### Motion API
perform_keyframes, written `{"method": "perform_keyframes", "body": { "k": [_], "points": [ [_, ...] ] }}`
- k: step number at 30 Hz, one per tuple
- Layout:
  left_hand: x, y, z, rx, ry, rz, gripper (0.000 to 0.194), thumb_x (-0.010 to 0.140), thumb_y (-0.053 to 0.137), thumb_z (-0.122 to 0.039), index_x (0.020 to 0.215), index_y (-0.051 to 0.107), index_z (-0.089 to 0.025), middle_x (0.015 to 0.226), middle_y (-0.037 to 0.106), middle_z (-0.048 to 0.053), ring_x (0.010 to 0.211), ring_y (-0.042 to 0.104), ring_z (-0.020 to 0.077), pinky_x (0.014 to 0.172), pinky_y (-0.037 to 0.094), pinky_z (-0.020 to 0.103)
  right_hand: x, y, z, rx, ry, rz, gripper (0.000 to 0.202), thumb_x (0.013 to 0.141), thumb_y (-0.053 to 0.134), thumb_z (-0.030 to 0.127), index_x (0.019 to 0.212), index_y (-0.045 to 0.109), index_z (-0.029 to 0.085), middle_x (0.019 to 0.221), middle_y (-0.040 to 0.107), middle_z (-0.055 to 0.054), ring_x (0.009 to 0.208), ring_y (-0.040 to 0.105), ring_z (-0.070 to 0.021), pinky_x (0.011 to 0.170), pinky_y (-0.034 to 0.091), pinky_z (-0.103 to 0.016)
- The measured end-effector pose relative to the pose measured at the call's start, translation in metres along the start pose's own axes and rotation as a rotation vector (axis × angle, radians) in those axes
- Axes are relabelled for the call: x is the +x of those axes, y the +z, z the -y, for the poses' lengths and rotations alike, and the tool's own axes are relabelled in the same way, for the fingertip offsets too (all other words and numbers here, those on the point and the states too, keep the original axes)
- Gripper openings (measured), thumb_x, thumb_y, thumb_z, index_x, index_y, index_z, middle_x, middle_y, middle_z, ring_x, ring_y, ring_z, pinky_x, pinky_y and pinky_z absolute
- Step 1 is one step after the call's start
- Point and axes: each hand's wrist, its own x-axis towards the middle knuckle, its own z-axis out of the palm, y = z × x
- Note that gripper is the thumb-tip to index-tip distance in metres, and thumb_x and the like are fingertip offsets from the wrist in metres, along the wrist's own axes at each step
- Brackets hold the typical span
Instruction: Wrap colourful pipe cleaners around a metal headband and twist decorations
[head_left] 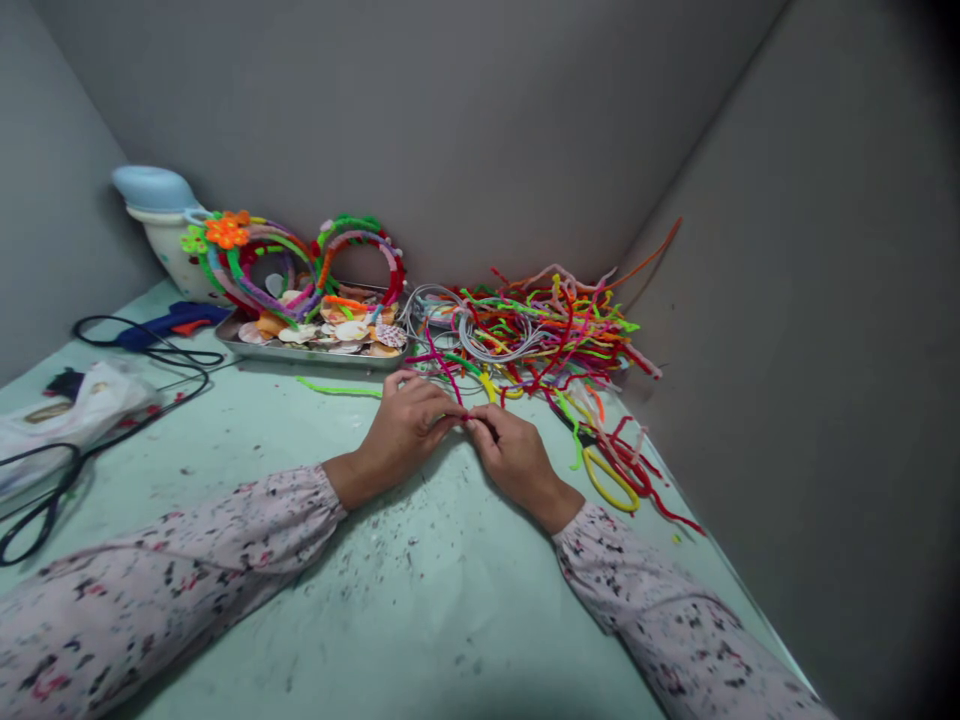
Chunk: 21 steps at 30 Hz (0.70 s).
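Magenta fuzzy stem (454,382) is lying just right of the metal tray (315,354), on its near side, where the left hand (409,420) and right hand (517,455) are both pinching its near end. Shaping is seemingly under way (whether strands are joining there is too small to tell). Multicoloured wrapped hoops (393,262) are resting over shells (349,331) in the tray, looking finished; right of the tray, bare wire hoops (499,357) and a heap of loose stems (570,320) are lying, apparently unused.

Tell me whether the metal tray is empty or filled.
Filled: seashells lie heaped across the metal tray, and colourful wrapped hoops rise above them.
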Motion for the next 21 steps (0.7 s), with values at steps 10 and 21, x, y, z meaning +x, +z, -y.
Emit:
{"method": "perform_keyframes", "body": {
  "k": [10,21],
  "points": [
    [0.0013,-0.0006,-0.0033,0.041,-0.025,0.046,0.013,0.091,0.056,-0.025,0.089,0.069,-0.023,0.084,0.069,0.001,0.085,0.058,0.0175,0.098,0.027,0.042,0.0006,0.0009,-0.0027,-0.003,-0.019,0.001,0.017,0.093,0.05,0.022,0.1,0.065,0.02,0.092,0.07,-0.004,0.082,0.064,-0.0167,0.074,0.045,-0.026],
    [0.0008,0.0007,-0.0024,0.049,-0.03,0.069,0.01,0.09,0.057,-0.024,0.09,0.067,-0.022,0.085,0.068,0.0,0.088,0.057,0.0183,0.099,0.026,0.043,0.0007,0.0007,-0.0026,-0.006,-0.024,0.001,0.017,0.093,0.05,0.022,0.1,0.065,0.02,0.092,0.07,-0.004,0.083,0.064,-0.0169,0.074,0.046,-0.026]
  ]
}}
